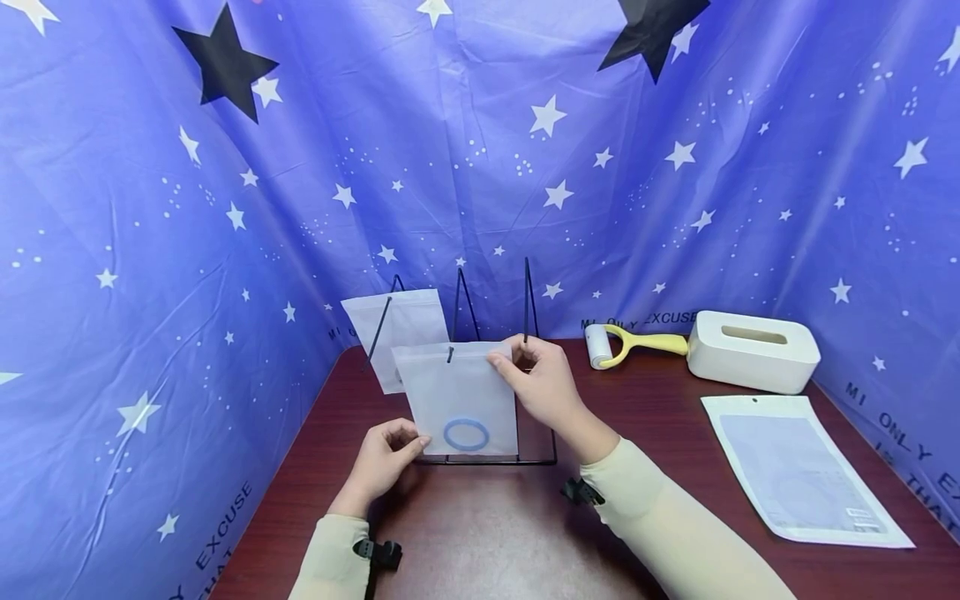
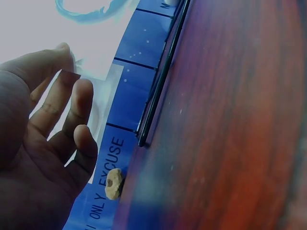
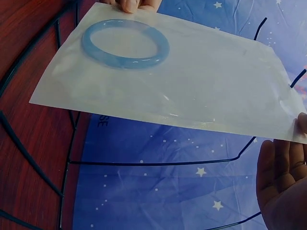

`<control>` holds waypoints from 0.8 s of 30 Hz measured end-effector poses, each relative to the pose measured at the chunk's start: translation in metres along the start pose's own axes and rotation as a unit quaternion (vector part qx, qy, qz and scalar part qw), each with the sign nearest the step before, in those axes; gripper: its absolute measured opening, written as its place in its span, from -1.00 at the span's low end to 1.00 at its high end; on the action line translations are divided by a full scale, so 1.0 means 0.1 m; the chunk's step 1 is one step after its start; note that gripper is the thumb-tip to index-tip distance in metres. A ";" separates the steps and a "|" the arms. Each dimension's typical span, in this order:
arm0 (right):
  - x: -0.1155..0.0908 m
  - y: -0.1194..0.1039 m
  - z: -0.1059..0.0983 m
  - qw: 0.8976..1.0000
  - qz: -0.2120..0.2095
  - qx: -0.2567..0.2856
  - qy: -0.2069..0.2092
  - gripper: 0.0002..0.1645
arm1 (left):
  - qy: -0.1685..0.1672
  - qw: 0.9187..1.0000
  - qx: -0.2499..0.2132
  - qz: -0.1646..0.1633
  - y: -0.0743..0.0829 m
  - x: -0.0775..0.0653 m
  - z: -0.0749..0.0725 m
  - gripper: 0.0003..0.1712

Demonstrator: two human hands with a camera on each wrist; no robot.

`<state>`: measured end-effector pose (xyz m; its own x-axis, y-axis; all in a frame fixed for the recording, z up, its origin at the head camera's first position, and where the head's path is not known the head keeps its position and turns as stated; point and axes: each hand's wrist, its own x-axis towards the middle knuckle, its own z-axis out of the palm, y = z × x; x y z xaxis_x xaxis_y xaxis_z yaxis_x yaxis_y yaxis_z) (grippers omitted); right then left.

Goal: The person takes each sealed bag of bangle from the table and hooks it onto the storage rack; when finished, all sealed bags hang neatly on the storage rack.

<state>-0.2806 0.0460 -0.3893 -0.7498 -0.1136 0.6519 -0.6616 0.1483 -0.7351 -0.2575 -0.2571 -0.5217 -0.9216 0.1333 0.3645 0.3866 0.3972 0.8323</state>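
A translucent white zip pouch with a blue bangle inside hangs upright at a black wire rack. One prong tip pokes out in front of the pouch near its top edge. My left hand pinches the pouch's lower left corner between thumb and index finger, the other fingers loosely bent. At the upper right corner, my right hand pinches the pouch with thumb and fingers. Behind to the left, a second white pouch hangs on another prong; its contents are mostly hidden.
To the right a flat white pouch lies on the dark red table. Behind it stand a white tissue box and a lint roller with a yellow handle. A small tan lump shows in the left wrist view. Blue starry cloth surrounds the table.
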 end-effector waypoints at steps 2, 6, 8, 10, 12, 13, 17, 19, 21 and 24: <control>0.02 0.04 0.00 1.000 0.002 0.004 -0.003 -0.77 | 0.005 1.000 0.004 -0.007 -0.01 0.03 0.00 -0.92; 0.07 0.09 0.01 1.000 0.007 0.006 0.003 -0.74 | 0.007 1.000 0.009 -0.001 -0.04 0.09 -0.01 -0.93; 0.10 0.11 0.01 1.000 0.008 0.001 0.007 -0.75 | 0.010 1.000 0.009 0.001 -0.04 0.13 -0.02 -0.93; 0.13 0.12 0.01 1.000 0.009 -0.004 0.008 -0.75 | 0.018 1.000 0.015 0.002 -0.04 0.16 -0.03 -0.94; 0.17 0.13 0.01 1.000 0.007 -0.013 0.007 -0.75 | 0.025 0.999 0.029 -0.001 -0.05 0.20 -0.04 -0.94; 0.18 0.14 0.01 1.000 0.006 -0.018 0.006 -0.75 | 0.028 0.999 0.034 -0.002 -0.05 0.22 -0.05 -0.95; 0.25 0.20 0.01 0.999 -0.003 -0.040 0.007 -0.77 | 0.041 0.997 0.057 0.004 -0.04 0.31 -0.07 -0.94; 0.29 0.23 0.01 0.999 -0.005 -0.047 0.009 -0.77 | 0.048 0.997 0.062 0.006 -0.02 0.36 -0.07 -0.95; 0.33 0.25 0.01 0.999 -0.005 -0.052 0.011 -0.75 | 0.056 0.996 0.066 0.009 -0.02 0.41 -0.08 -0.95; 0.38 0.28 0.01 0.998 -0.001 -0.053 0.012 -0.71 | 0.064 0.996 0.068 0.008 -0.02 0.48 -0.08 -0.93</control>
<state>-0.3279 0.0452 -0.3849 -0.7466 -0.0906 0.6590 -0.6574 0.2522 -0.7101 -0.3020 -0.2584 -0.5029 -0.8999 0.0276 0.4351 0.3855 0.5168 0.7644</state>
